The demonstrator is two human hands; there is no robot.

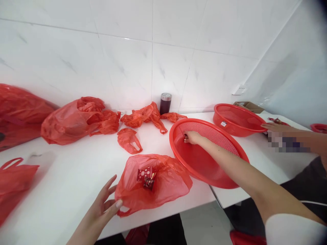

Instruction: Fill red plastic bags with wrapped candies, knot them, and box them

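Head view: my splayed left hand [104, 203] touched a red plastic bag [167, 193]. My right hand [192, 137] pinched a dark packet [186, 136] in a round red basket [196, 160].

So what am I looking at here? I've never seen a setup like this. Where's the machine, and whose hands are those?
There's no machine here: a person works with two bare hands. The single picture comes from a camera worn on that person's head, looking forward and down.

On the white table lies an open red bag with small packets inside. The left hand is spread beside it, the thumb at its edge. The right hand reaches into a large red basket, pinching a small dark item, too small to identify.

Behind are crumpled red bags and a dark tumbler. At the right, another person's hand is by a second red basket.
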